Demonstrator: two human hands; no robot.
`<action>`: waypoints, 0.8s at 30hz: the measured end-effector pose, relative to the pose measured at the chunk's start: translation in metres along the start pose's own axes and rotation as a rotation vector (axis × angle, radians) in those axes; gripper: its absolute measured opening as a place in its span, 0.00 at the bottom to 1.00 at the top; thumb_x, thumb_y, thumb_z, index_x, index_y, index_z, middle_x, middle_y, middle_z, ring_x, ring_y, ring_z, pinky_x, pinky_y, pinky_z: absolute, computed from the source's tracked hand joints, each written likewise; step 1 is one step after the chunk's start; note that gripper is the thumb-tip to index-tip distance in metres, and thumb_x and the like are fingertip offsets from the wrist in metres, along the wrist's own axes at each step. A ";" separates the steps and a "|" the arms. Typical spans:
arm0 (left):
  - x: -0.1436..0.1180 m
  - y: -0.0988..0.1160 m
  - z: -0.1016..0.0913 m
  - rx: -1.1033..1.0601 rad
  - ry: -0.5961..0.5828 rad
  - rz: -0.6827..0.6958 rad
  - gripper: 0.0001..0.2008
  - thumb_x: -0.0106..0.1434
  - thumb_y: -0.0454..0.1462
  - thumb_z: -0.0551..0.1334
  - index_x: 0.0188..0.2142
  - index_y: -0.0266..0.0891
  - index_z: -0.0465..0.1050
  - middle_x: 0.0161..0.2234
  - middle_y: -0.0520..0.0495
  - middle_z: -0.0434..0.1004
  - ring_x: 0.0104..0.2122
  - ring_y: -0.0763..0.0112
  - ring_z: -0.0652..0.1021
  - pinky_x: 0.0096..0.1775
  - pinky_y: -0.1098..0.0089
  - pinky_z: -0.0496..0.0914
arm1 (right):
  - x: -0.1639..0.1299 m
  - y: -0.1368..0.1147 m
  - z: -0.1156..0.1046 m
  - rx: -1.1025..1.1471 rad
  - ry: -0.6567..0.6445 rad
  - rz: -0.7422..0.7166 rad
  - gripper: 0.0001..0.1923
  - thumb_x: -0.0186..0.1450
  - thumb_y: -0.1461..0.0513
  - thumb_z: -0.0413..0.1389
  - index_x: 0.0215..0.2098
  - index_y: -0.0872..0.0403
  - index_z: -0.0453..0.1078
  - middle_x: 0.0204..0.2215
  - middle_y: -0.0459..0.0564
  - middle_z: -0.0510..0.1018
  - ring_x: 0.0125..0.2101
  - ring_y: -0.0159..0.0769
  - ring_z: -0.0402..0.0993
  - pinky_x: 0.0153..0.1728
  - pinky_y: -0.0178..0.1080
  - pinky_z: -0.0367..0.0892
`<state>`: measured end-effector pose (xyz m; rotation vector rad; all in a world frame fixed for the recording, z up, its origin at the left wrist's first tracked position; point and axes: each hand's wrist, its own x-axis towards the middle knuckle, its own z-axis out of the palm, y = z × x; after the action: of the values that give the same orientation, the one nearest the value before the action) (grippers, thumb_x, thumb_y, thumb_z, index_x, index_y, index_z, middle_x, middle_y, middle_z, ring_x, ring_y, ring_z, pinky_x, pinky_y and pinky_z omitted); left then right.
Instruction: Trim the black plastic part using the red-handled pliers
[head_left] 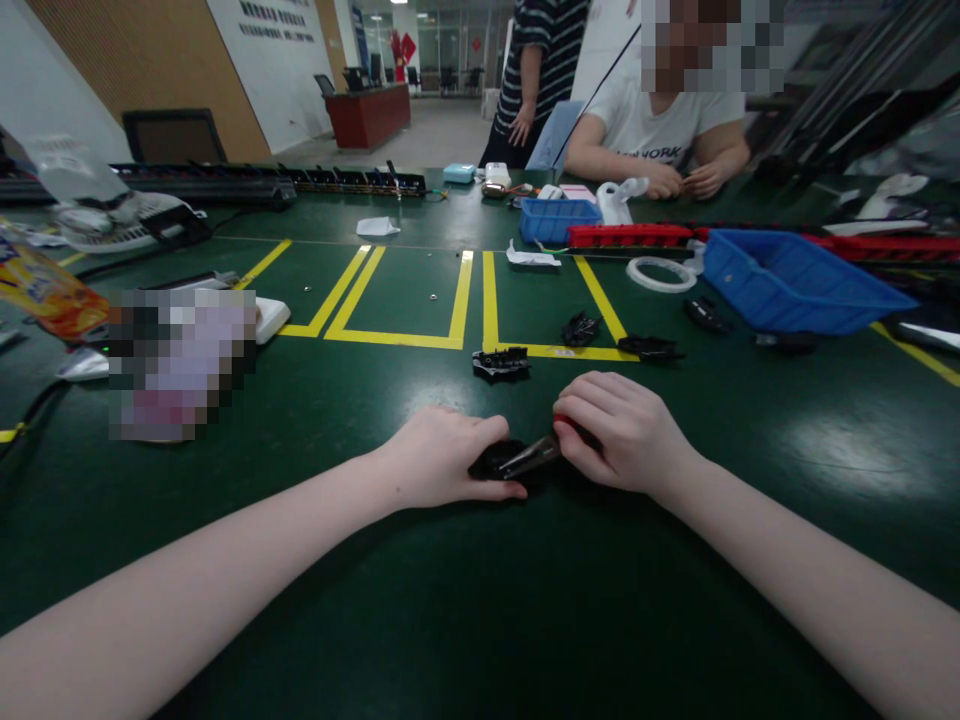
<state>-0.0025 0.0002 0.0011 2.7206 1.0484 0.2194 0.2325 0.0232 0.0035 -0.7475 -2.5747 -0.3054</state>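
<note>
Two blue plastic bins stand on the desk (420, 400), a small one (559, 220) and a large one (787, 285). Five loose black plastic parts lie there (501, 363), plus one under the hands (491, 460). One white tape ring (661, 274). Two other people sit or stand opposite (660, 125).

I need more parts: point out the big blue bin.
In the head view, the big blue bin sits on the green table, far right, beyond the right hand, beside the white tape ring.
</note>
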 end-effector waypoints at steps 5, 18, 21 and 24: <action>0.000 0.000 0.000 0.002 0.006 0.002 0.22 0.62 0.56 0.56 0.38 0.40 0.65 0.26 0.53 0.73 0.23 0.71 0.73 0.24 0.73 0.56 | 0.000 0.000 0.000 -0.011 0.007 -0.012 0.08 0.63 0.63 0.50 0.29 0.55 0.68 0.27 0.52 0.75 0.32 0.38 0.70 0.32 0.41 0.65; 0.000 0.000 0.000 -0.009 0.008 -0.003 0.21 0.62 0.56 0.56 0.37 0.40 0.66 0.26 0.53 0.73 0.23 0.71 0.73 0.24 0.73 0.57 | 0.000 -0.001 0.001 -0.004 -0.009 -0.028 0.11 0.65 0.65 0.46 0.27 0.56 0.66 0.25 0.51 0.73 0.28 0.35 0.67 0.31 0.39 0.62; 0.000 -0.001 0.001 -0.014 0.010 0.007 0.21 0.62 0.56 0.56 0.37 0.40 0.66 0.25 0.53 0.73 0.23 0.72 0.73 0.25 0.73 0.57 | 0.001 -0.004 0.000 -0.024 -0.015 -0.041 0.12 0.65 0.65 0.46 0.27 0.56 0.67 0.25 0.52 0.73 0.29 0.36 0.67 0.31 0.39 0.62; 0.000 -0.001 0.001 -0.012 0.008 0.015 0.21 0.62 0.56 0.56 0.37 0.40 0.65 0.25 0.53 0.73 0.23 0.72 0.72 0.24 0.72 0.57 | 0.002 -0.007 -0.001 -0.038 -0.025 -0.042 0.12 0.65 0.65 0.45 0.27 0.57 0.67 0.25 0.52 0.73 0.29 0.36 0.66 0.31 0.39 0.62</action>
<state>-0.0029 0.0006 -0.0001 2.7204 1.0259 0.2385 0.2279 0.0184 0.0043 -0.7160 -2.6175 -0.3613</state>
